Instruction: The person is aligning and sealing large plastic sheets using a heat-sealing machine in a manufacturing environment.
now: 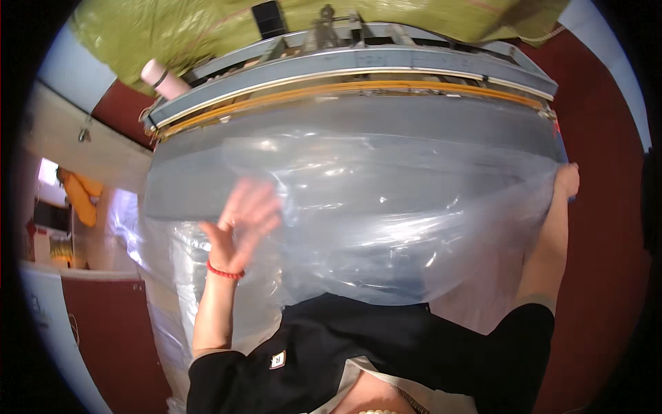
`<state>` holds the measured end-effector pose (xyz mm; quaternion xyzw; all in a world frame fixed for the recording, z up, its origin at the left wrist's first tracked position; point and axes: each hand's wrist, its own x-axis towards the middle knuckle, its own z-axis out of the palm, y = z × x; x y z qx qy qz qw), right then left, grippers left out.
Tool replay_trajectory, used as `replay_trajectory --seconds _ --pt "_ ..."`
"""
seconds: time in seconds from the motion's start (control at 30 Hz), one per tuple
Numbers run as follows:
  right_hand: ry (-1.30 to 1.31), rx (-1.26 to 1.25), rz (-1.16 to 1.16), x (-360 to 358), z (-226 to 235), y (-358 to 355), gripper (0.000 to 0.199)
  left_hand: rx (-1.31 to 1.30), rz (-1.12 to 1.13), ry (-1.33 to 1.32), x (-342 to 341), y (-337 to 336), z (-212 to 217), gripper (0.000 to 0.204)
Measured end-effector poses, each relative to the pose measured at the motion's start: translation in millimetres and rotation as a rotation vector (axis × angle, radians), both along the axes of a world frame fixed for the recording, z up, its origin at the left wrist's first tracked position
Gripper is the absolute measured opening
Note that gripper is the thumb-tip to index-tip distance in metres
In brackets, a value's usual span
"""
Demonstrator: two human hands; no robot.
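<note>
Her left hand (243, 224) lies spread flat on the big clear plastic bag (386, 207) beneath the grey metal sealer bar (345, 69), while her right hand (567, 181) pinches its far edge.

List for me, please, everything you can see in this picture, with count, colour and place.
plastic sheet: one, clear, spread across the middle
machine frame: one, grey with an orange strip, along the top
cover: one, olive green, top, behind the frame
bottle: one, pink, on the frame's left end
cloth: one, orange, far left
floor: red, right side
bracelet: one, red, on the left wrist
left hand: open, blurred, against the sheet
right hand: at the sheet's right edge, grip unclear
</note>
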<state>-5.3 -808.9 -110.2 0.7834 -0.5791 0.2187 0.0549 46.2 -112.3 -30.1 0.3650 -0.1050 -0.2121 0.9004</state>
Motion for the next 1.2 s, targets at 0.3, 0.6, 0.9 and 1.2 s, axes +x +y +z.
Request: replay_trajectory --seconds 0.3,0.6,0.9,1.2 --pt "0.037 0.046 0.062 -2 3 -11 0.03 0.685 0.323 0.307 11 36 -37 0.008" --pt "0.051 0.073 0.031 -3 6 -3 0.03 1.352 0.606 -0.335 -2 44 -80 0.009" --pt "-0.044 0.08 0.08 -13 -6 -32 0.028 1.591 0.434 -1.173 102 -9 -57 0.029" --pt "-1.11 0.425 0.52 -74 -10 -84 0.022 1.711 0.731 -0.922 147 -13 -69 0.012"
